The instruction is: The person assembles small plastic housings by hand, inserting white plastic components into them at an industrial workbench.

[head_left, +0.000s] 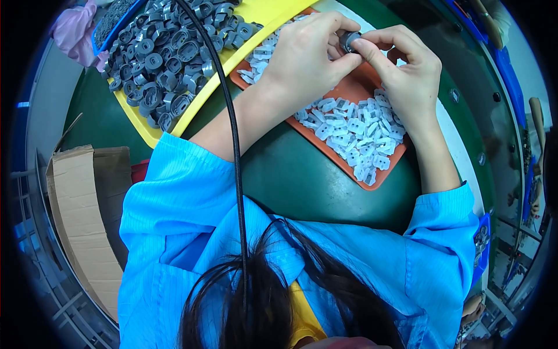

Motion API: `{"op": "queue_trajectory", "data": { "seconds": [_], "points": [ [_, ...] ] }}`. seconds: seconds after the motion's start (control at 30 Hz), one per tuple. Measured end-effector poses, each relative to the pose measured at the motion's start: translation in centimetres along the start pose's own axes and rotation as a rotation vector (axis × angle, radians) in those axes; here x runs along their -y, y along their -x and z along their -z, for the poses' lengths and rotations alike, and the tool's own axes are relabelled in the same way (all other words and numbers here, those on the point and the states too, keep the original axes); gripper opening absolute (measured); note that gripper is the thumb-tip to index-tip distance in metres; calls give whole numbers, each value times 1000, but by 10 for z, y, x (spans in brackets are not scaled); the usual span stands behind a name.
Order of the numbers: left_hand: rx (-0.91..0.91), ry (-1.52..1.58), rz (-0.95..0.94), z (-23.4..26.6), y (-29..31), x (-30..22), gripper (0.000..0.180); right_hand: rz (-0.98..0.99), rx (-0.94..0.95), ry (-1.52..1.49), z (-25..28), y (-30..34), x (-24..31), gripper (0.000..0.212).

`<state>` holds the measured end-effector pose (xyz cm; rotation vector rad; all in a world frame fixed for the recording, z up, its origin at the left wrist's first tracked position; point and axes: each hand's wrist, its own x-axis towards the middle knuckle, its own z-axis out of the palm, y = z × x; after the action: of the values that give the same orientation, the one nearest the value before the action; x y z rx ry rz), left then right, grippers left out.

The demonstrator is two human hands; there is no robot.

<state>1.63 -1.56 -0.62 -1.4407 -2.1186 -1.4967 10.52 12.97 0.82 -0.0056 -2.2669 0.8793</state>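
Note:
Above the orange tray [381, 181], both my hands meet at one small dark grey round plastic part [349, 41]. My left hand [308, 55] pinches it from the left. From the right, the thumb and forefinger of my right hand [410, 70] close on its edge. Fingers cover much of the part, and whether anything sits inside it cannot be made out. Below my hands, many small white, translucent plastic pieces [354, 125] with holes lie heaped in the tray. To the left stands a yellow tray [145, 131], piled with dark grey round plastic parts [174, 52].
A black cable [232, 128] runs down across the view in front of my left forearm. On the left is an opened cardboard box [81, 203]; a blue bin [110, 35] and a pink bag [72, 32] are beyond. Another person's hand [474, 308] shows at lower right.

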Motion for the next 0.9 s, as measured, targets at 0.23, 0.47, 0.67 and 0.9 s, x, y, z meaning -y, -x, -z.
{"op": "queue_trajectory", "data": {
  "seconds": [0.23, 0.47, 0.67, 0.9],
  "points": [
    [-36, 40, -63, -1, 1, -2, 31, -242, 37, -314, -1, -2, -3, 13],
    [122, 94, -128, 7, 0, 1, 34, -566, 412, -728, 19, -8, -19, 19],
    [364, 88, -244, 15, -5, 12, 35, -557, 634, -540, 29, -14, -12, 17],
    [107, 11, -290, 5, -2, 0, 36, -412, 321, -539, 18, -8, -4, 18]
  ]
}}
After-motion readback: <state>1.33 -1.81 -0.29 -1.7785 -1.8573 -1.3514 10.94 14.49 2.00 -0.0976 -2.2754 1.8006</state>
